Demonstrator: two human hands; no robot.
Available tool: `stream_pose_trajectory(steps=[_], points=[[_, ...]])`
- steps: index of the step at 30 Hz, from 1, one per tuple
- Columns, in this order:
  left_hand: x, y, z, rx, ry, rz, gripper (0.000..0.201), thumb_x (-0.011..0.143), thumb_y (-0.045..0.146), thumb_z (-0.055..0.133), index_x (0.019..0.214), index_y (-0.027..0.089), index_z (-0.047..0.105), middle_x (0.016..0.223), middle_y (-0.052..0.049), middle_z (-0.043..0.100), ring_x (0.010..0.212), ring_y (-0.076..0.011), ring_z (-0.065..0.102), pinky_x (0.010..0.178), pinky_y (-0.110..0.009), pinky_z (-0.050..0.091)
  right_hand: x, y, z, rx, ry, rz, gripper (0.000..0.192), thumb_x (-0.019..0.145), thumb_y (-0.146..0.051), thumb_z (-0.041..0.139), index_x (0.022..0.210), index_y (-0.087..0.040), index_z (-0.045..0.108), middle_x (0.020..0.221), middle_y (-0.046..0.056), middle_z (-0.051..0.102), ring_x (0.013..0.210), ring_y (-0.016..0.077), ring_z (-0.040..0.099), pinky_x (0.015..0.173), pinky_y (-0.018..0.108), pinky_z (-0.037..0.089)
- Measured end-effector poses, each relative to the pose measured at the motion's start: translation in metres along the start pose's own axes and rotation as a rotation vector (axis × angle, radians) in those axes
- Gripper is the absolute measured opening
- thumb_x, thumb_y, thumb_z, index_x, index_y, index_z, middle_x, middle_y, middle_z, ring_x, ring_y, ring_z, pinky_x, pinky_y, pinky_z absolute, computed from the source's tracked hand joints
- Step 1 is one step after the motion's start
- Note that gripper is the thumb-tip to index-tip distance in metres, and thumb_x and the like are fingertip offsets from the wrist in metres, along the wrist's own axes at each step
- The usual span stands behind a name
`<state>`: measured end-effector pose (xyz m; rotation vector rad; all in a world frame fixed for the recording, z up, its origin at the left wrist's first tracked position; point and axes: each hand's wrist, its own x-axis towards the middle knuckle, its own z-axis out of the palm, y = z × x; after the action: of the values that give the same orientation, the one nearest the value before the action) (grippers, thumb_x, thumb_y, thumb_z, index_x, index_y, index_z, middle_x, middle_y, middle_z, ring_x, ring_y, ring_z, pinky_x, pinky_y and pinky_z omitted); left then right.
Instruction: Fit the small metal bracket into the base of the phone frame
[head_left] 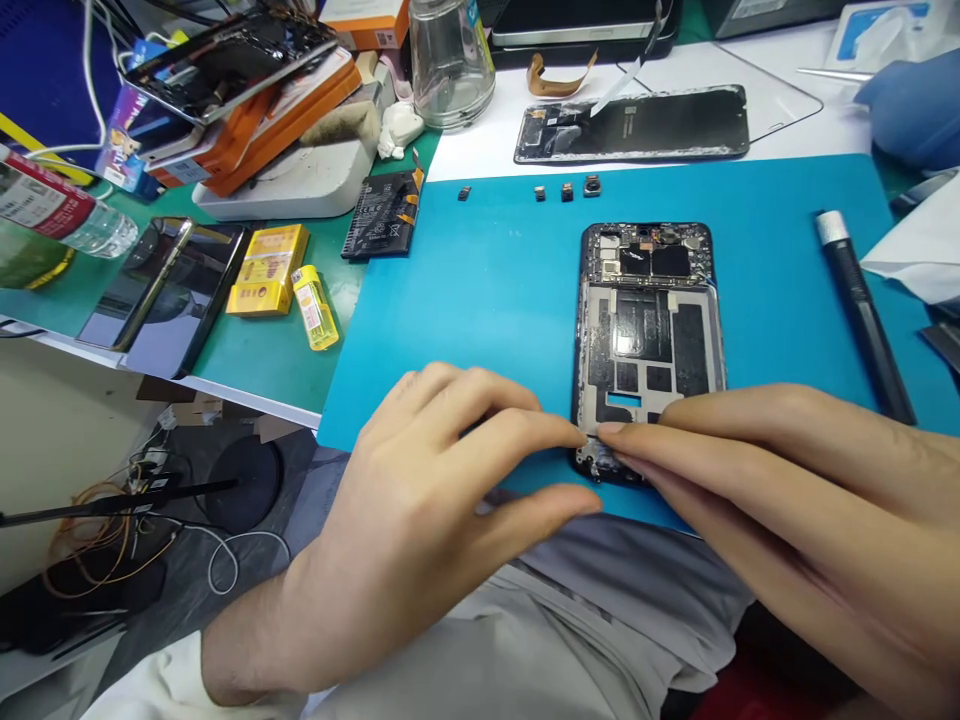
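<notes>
An opened phone body [652, 345] lies on the blue mat, its circuit board bared at the far end and its battery bay holding no battery. My left hand [442, 480] is open, thumb and index finger apart, the index tip at the phone's near left edge. Over the near right part of the phone, my right hand [795, 500] is closed, its fingertips pressed together at the lower board. Anything between those fingertips is hidden. Several small camera modules [568, 192] sit in a row beyond the phone, and a phone battery [384, 212] rests at the mat's left edge.
A black screwdriver [862, 310] lies at the right of the mat [465, 310]. Behind are a detached phone screen [675, 130] and a glass jar [452, 65]. To the left are a yellow lighter [316, 308], a yellow box [268, 270] and a water bottle [67, 205].
</notes>
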<state>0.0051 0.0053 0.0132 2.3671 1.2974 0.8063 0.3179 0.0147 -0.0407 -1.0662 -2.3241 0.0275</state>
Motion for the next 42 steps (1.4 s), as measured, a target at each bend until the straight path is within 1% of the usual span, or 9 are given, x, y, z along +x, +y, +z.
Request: stream_pose_trajectory(steps=[3, 7, 12, 18, 24, 27, 33, 39, 42], points=[[-0.002, 0.003, 0.006, 0.045, 0.022, -0.005, 0.029, 0.127, 0.052, 0.087, 0.141, 0.027, 0.084, 0.131, 0.003, 0.090, 0.115, -0.0214, 0.075, 0.102, -0.043, 0.056, -0.039, 0.020, 0.017, 0.008, 0.019, 0.008, 0.037, 0.116, -0.059, 0.093, 0.152, -0.051, 0.092, 0.126, -0.001, 0.090, 0.116, 0.0306, 0.088, 0.075, 0.038, 0.065], [0.000, 0.006, 0.012, 0.031, 0.038, -0.027, 0.012, 0.131, 0.041, 0.084, 0.132, 0.029, 0.083, 0.125, 0.006, 0.089, 0.113, -0.0191, 0.076, 0.103, -0.042, 0.055, -0.075, 0.038, 0.042, 0.011, 0.013, 0.017, 0.034, 0.114, -0.067, 0.093, 0.143, -0.050, 0.095, 0.121, 0.001, 0.088, 0.119, 0.0322, 0.087, 0.078, 0.038, 0.067], [0.000, 0.005, 0.011, -0.013, 0.038, -0.046, 0.005, 0.132, 0.035, 0.084, 0.131, 0.031, 0.082, 0.125, 0.008, 0.089, 0.116, -0.0163, 0.077, 0.103, -0.040, 0.057, -0.077, 0.044, 0.064, 0.014, 0.008, 0.016, 0.034, 0.114, -0.068, 0.093, 0.141, -0.049, 0.096, 0.121, 0.001, 0.088, 0.120, 0.0323, 0.087, 0.079, 0.038, 0.068], [0.002, 0.006, 0.009, -0.081, 0.025, -0.059, 0.007, 0.131, 0.034, 0.084, 0.126, 0.032, 0.080, 0.121, 0.010, 0.090, 0.112, -0.0149, 0.079, 0.099, -0.042, 0.057, -0.076, 0.048, 0.073, 0.017, 0.002, 0.009, 0.034, 0.113, -0.069, 0.093, 0.141, -0.049, 0.096, 0.120, 0.002, 0.088, 0.120, 0.0323, 0.087, 0.079, 0.038, 0.068], [0.003, 0.003, 0.012, -0.048, 0.060, -0.063, 0.005, 0.134, 0.033, 0.077, 0.131, 0.034, 0.080, 0.122, 0.008, 0.090, 0.107, -0.0166, 0.083, 0.094, -0.046, 0.061, -0.075, 0.049, 0.074, 0.018, 0.011, 0.015, 0.034, 0.113, -0.070, 0.093, 0.140, -0.048, 0.096, 0.120, 0.002, 0.088, 0.119, 0.0323, 0.087, 0.079, 0.038, 0.068], [0.001, 0.000, 0.014, -0.011, 0.071, -0.040, 0.011, 0.134, 0.028, 0.076, 0.130, 0.036, 0.083, 0.120, 0.006, 0.090, 0.104, -0.0179, 0.081, 0.091, -0.045, 0.062, -0.075, 0.048, 0.073, 0.018, 0.017, 0.023, 0.034, 0.113, -0.070, 0.093, 0.139, -0.048, 0.096, 0.120, 0.002, 0.088, 0.119, 0.0323, 0.087, 0.079, 0.038, 0.068], [-0.002, -0.004, 0.012, 0.022, 0.072, 0.012, 0.012, 0.134, 0.030, 0.077, 0.127, 0.033, 0.086, 0.119, 0.006, 0.094, 0.108, -0.0162, 0.080, 0.096, -0.041, 0.061, -0.075, 0.044, 0.064, 0.036, 0.004, 0.030, 0.035, 0.113, -0.070, 0.094, 0.139, -0.048, 0.096, 0.120, 0.002, 0.088, 0.119, 0.0323, 0.087, 0.080, 0.038, 0.068], [-0.010, -0.008, 0.011, 0.041, 0.042, 0.049, 0.021, 0.131, 0.015, 0.076, 0.138, 0.032, 0.086, 0.127, 0.005, 0.096, 0.118, -0.0176, 0.085, 0.102, -0.042, 0.062, -0.074, 0.035, 0.036, 0.055, -0.013, 0.032, 0.037, 0.113, -0.070, 0.094, 0.143, -0.049, 0.095, 0.123, 0.002, 0.089, 0.118, 0.0318, 0.087, 0.078, 0.038, 0.067], [-0.015, -0.011, 0.016, 0.034, 0.093, 0.096, 0.023, 0.130, 0.015, 0.071, 0.136, 0.029, 0.088, 0.125, 0.003, 0.095, 0.112, -0.0188, 0.086, 0.095, -0.044, 0.063, -0.069, 0.024, 0.014, 0.052, -0.036, 0.046, 0.035, 0.119, -0.064, 0.087, 0.150, -0.050, 0.093, 0.138, 0.000, 0.089, 0.119, 0.0296, 0.087, 0.076, 0.037, 0.065]])
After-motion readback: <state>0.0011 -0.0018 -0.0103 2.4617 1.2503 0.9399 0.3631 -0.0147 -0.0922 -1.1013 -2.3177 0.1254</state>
